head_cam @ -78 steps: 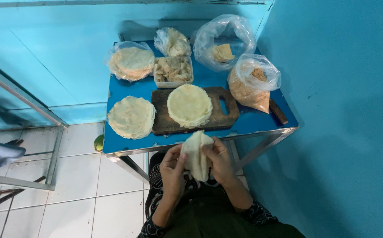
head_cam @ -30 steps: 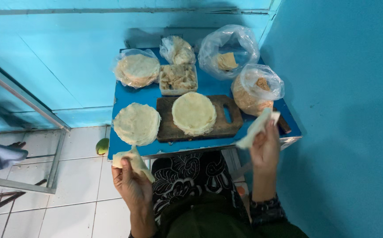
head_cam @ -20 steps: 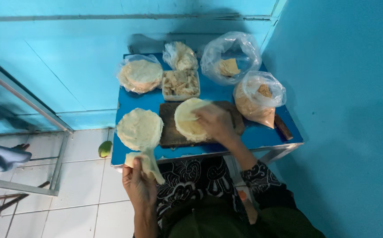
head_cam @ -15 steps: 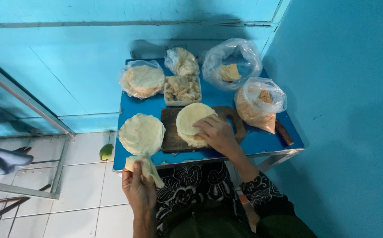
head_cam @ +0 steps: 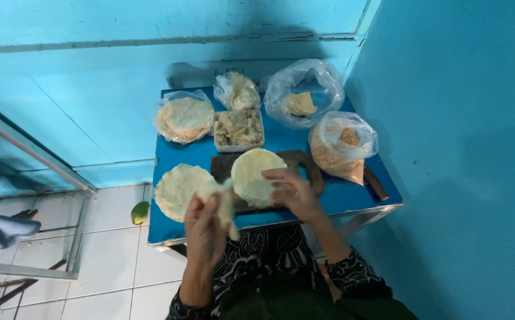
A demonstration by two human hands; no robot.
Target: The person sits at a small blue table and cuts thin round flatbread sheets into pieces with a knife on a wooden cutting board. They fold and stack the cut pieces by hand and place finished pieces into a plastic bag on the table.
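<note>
Nearest the camera, the left hand (head_cam: pixel 205 228) grips a folded strip of pale dough (head_cam: pixel 226 204) above the front edge of the small blue table (head_cam: pixel 281 141), while the right hand (head_cam: pixel 293 188) lies open with fingertips on a round pale flatbread (head_cam: pixel 252 173) atop the dark wooden cutting board (head_cam: pixel 305 163). Beside it lies another round flatbread (head_cam: pixel 174 188); farther back stand a tray of filling (head_cam: pixel 238 127) and clear plastic bags (head_cam: pixel 303 98).

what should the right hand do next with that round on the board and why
Probably peel the top round off the board. The right hand already rests fingers on its near edge, while the left hand holds a folded piece clear of the table, so the right one is free.
</note>
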